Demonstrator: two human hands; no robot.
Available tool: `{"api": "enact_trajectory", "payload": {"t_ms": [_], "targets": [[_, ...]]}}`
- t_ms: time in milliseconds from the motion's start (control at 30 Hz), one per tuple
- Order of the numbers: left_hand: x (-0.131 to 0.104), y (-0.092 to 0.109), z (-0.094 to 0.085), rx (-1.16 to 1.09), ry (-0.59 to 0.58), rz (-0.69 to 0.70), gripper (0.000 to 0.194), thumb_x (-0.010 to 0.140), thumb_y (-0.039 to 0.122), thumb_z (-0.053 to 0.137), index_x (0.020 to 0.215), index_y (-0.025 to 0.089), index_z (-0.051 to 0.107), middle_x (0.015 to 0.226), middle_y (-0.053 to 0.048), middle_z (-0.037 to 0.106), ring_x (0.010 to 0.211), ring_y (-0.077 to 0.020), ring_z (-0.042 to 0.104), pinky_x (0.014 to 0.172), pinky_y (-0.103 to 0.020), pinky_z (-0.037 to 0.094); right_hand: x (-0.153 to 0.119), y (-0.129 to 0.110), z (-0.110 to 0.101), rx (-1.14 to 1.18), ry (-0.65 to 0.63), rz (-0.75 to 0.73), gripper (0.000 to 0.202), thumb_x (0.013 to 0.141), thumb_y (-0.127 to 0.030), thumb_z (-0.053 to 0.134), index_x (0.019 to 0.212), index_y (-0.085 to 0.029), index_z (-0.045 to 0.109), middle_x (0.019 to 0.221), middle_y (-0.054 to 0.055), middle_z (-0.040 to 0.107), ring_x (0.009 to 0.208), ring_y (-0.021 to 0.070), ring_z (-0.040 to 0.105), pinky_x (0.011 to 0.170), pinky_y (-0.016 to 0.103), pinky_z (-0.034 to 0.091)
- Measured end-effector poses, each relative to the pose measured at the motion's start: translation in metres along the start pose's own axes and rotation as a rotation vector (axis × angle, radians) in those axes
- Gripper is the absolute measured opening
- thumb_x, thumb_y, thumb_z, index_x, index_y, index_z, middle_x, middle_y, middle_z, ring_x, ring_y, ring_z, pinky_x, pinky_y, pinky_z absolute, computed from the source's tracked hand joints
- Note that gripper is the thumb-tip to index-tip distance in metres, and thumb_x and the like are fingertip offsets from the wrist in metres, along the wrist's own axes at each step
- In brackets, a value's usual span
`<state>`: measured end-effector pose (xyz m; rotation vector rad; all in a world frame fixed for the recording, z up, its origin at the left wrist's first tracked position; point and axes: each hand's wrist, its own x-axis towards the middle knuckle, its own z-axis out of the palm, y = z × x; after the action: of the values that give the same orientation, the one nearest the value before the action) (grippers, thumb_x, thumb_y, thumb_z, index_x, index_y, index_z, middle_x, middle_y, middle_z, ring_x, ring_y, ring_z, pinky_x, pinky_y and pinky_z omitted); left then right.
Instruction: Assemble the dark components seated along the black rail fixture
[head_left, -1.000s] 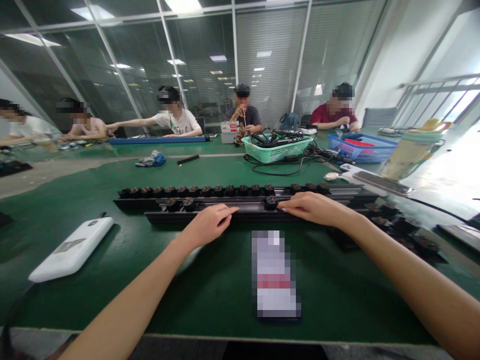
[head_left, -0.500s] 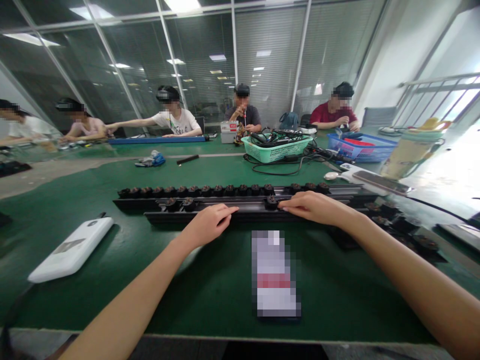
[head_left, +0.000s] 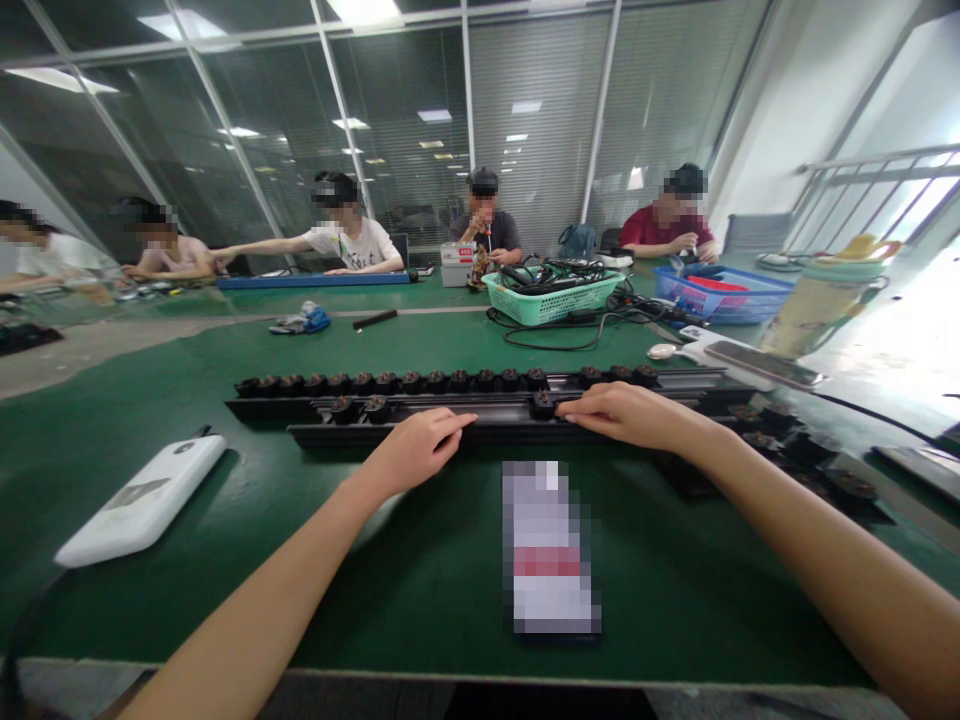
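Note:
A long black rail (head_left: 337, 434) lies across the green table, with two round black sockets at its left and one black socket (head_left: 542, 404) near its middle. My left hand (head_left: 420, 447) rests at the rail's front edge, index finger stretched to the right, thumb apart, nothing seen in it. My right hand (head_left: 619, 412) reaches in from the right, its fingers together and their tips at the right side of the middle socket; whether they grip it cannot be made out. Behind stands another black rail (head_left: 255, 408) with a row of several sockets.
A phone (head_left: 551, 550) lies in front of the rail, a white power bank (head_left: 142, 500) at left. More loose sockets (head_left: 851, 484) lie at right. Behind are a green basket (head_left: 555, 300) of cables, a blue basket (head_left: 757, 303), a cup (head_left: 825, 305) and several people.

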<state>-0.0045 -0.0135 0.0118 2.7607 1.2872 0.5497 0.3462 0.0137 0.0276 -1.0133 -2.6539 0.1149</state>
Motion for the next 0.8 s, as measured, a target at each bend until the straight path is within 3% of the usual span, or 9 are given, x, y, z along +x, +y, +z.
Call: {"api": "enact_trajectory", "payload": {"t_ms": [467,800], "targets": [[0.0009,-0.0020,0.0020,-0.006,-0.015,-0.001,0.043,0.103,0.027,0.040,0.138,0.015,0.063,0.118,-0.011,0.071,0.108,-0.0217,0.067,0.100,-0.039,0.051,-0.0032,0.0067,-0.0013,-0.002,-0.023,0.006,0.040,0.104,-0.038,0.046,0.128,-0.024,0.075,0.118,0.007,0.078,0.102,0.0201,0.073,0.089,0.029,0.054],[0.0000,-0.0016,0.0013,-0.003,-0.007,-0.008,0.042,0.103,0.028,0.041,0.137,0.018,0.064,0.118,-0.010,0.072,0.109,-0.0206,0.067,0.100,-0.037,0.051,-0.0033,0.0052,-0.0019,0.031,-0.006,0.007,0.039,0.103,-0.038,0.047,0.126,-0.025,0.076,0.118,0.007,0.078,0.101,0.0218,0.074,0.089,0.031,0.055]]}}
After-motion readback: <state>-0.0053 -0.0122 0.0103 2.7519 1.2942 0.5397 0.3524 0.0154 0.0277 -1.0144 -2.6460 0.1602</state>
